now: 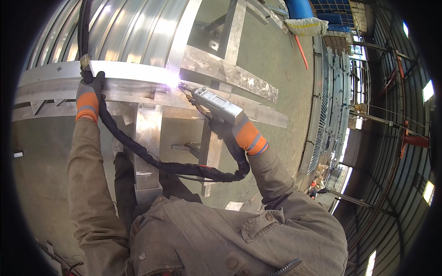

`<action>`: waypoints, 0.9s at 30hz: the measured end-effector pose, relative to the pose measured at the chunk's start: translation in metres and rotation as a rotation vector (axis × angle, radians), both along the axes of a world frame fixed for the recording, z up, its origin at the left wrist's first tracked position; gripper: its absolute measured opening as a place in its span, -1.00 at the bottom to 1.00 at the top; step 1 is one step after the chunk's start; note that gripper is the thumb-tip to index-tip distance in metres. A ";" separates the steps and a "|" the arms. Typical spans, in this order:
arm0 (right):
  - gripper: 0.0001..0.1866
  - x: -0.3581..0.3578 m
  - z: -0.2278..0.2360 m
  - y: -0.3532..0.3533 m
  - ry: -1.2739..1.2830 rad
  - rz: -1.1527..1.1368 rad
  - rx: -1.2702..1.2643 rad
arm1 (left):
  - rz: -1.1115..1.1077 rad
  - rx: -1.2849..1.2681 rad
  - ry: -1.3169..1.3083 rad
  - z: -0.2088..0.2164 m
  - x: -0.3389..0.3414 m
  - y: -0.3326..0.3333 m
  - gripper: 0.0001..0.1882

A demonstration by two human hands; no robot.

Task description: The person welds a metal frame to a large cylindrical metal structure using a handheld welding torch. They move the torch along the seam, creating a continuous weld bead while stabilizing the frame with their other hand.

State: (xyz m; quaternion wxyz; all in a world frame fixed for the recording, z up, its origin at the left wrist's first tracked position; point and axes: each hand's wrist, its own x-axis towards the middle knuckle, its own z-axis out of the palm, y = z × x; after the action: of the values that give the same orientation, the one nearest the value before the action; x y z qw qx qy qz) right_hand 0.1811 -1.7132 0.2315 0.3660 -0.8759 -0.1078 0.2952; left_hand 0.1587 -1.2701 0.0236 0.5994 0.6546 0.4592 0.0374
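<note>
My right hand (237, 132), in a dark glove with an orange cuff, is closed round a welding gun (221, 105) with a silver box-shaped body. Its tip meets a metal frame bar (133, 70), where a bright white-violet weld glow (173, 80) hides the joint. Ribbed shiny metal panelling (124, 27) lies along the bar's far side. At the bar's left part, my left hand (90, 94), gloved alike, is closed round a black sleeved cable (138, 148). From there the cable loops down in front of me and up to the gun.
Metal beams (230, 71) cross under and beyond the frame, with one support (148, 133) running toward my legs. On the floor farther right lie a red bar (301, 52) and a pale sack (307, 26). Stacked metal sections (329, 96) stand along the right side.
</note>
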 end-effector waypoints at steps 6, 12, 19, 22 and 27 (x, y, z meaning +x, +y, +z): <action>-0.37 0.002 0.002 -0.005 0.111 0.006 -0.175 | 0.012 -0.003 -0.002 -0.001 0.000 -0.001 -0.46; -0.69 -0.009 0.021 0.000 0.021 -0.054 -0.090 | 0.013 -0.027 0.004 -0.007 0.001 0.003 -0.41; -0.61 0.007 0.022 0.017 -0.087 -0.023 -0.011 | -0.004 0.010 0.025 -0.012 0.002 0.006 -0.39; -0.52 0.017 0.013 0.022 -0.097 0.015 0.005 | -0.023 -0.011 0.055 -0.010 0.002 0.007 -0.40; -0.44 0.028 0.015 0.029 -0.027 0.024 -0.091 | -0.061 -0.035 0.116 -0.007 0.003 0.009 -0.43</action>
State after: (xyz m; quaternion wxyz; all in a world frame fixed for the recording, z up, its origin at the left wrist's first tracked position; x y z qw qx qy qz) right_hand 0.2088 -1.6846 0.2462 0.3210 -0.8942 -0.1097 0.2921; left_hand 0.1620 -1.2606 0.0169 0.5839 0.6588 0.4736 -0.0271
